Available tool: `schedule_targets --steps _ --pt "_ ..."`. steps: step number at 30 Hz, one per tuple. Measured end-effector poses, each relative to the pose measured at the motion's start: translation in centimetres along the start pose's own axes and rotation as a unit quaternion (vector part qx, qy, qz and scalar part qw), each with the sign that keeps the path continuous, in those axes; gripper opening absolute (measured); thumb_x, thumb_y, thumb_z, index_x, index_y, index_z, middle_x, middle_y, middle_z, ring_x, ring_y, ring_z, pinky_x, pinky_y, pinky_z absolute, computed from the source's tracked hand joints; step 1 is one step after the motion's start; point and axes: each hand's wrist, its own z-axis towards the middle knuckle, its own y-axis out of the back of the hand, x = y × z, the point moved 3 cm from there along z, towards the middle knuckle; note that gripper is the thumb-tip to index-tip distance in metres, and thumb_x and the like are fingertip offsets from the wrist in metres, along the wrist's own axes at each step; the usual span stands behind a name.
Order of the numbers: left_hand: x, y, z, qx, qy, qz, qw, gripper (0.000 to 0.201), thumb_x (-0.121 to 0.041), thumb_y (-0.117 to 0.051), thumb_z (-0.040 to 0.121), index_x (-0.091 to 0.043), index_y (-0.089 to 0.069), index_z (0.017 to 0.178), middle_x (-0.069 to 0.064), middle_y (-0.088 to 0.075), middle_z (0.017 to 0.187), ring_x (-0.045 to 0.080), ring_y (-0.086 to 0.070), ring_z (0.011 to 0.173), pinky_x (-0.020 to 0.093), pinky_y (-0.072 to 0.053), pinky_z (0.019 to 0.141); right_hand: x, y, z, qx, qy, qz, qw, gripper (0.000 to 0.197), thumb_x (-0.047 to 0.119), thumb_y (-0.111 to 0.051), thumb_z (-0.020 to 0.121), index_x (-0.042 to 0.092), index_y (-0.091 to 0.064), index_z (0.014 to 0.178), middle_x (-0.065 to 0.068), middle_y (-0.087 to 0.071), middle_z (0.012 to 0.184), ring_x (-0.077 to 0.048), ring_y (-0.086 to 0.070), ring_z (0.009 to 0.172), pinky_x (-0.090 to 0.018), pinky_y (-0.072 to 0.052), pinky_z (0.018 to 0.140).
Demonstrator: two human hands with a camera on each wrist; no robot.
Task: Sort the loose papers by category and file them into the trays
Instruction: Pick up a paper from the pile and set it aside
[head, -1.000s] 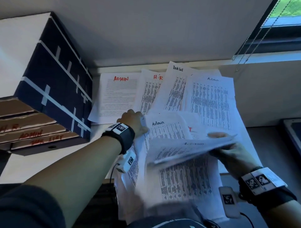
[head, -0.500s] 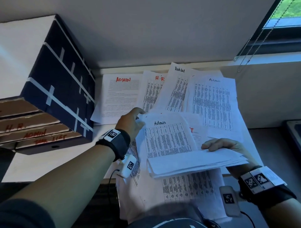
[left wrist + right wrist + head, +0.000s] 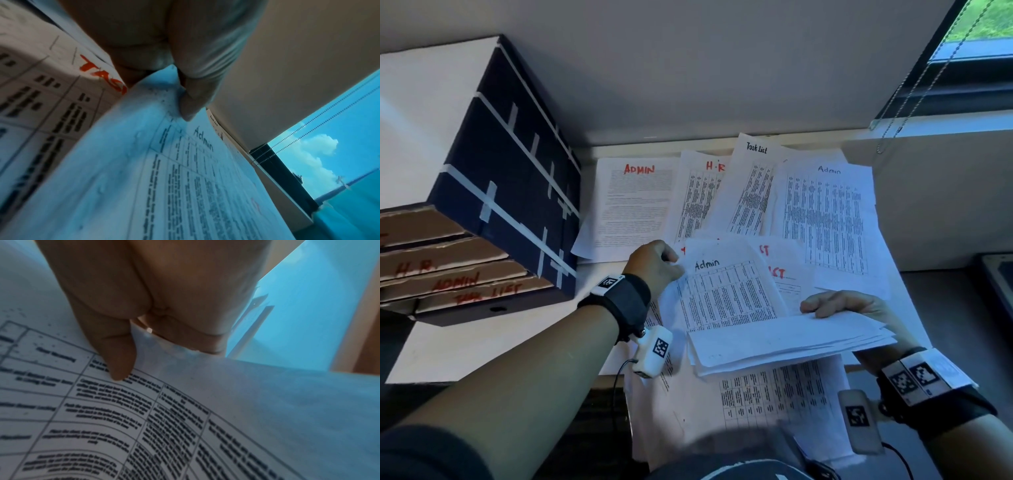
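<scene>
We are standing over a pale desk [image 3: 482,349] that is meeting a grey wall, and a window [image 3: 976,37] with a bead cord [image 3: 914,99] is showing at the upper right. Loose papers [image 3: 825,222] are lying spread over the far part of the desk, overlapping each other; their handwritten headings are reading "ADMIN", "H.R", "Task List" and "Admin".

At the left, a dark box with white tape strips [image 3: 517,178] is sitting on top of stacked cardboard trays [image 3: 448,274]. On the front edges of the trays red labels are reading "H.R", "ADMIN" and "TASK LIST". What is lying inside the trays we cannot tell, because only their front edges are showing.

Our left hand [image 3: 654,265] is pinching the upper left corner of a sheet headed "Admin" [image 3: 722,294]; in the left wrist view the thumb [image 3: 197,97] is pressing on top of this corner, so this grip is closed on the sheet. Our right hand [image 3: 849,308] is holding a stack of papers [image 3: 784,342] by its right edge, above the desk's near edge, with fingers on top and thumb [image 3: 115,353] on the printed underside. The "Admin" sheet is lying on top of this stack at its far end. More printed sheets are lying under the stack.
</scene>
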Motion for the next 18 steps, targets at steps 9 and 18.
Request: schedule_targets --steps 9,18 --pt "-0.4 1.0 -2.3 -0.015 -0.11 0.078 0.991 0.028 -0.02 -0.077 0.082 -0.028 -0.053 0.068 -0.005 -0.054 0.109 0.018 -0.052 0.103 0.027 -0.046 0.087 0.2 0.2 -0.1 -0.016 -0.077 0.021 0.997 0.043 0.039 -0.093 0.038 0.007 -0.074 0.059 -0.006 -0.07 0.121 -0.02 -0.061 0.12 -0.039 -0.049 0.094" --pt "-5.7 2.0 -10.7 0.171 -0.279 -0.105 0.939 0.023 -0.003 -0.08 0.081 -0.022 -0.066 0.08 0.007 -0.071 0.084 0.009 -0.062 0.071 0.02 -0.046 0.065 1.4 -1.4 0.3 0.03 -0.088 0.028 0.995 0.046 0.032 -0.094 0.036 0.001 -0.075 0.065 -0.008 -0.07 0.122 -0.022 -0.064 0.116 -0.029 -0.055 0.087"
